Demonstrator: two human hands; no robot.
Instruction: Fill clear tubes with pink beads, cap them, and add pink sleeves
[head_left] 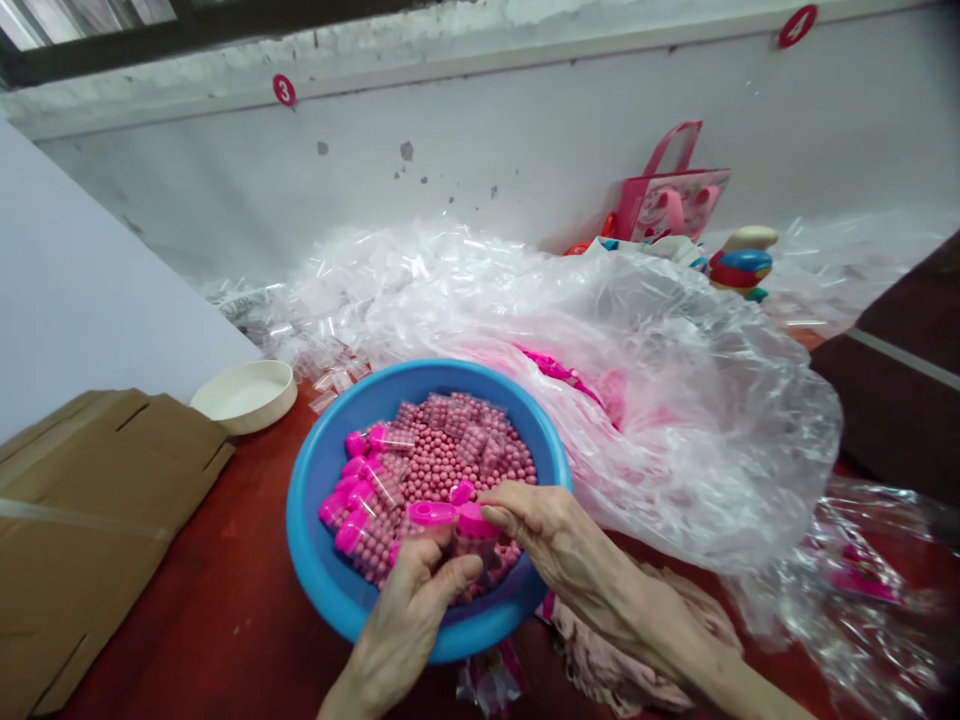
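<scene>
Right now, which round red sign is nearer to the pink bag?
The sign marked 4, up and right of the bag; the sign marked 3 is far left.

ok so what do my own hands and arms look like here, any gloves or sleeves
Both the left hand and the right hand are bare, without gloves. The right forearm is slim and uncovered; no sleeve, watch, bracelet or ring shows on either side.

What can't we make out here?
All head view:
- Held vials: lower ends, behind left hand.
- Tub bottom: under beads and packed vials.
- Carton: cut off by left edge.
- Plastic bag contents: blurred through creased film.
- Tote print: too small.
</scene>
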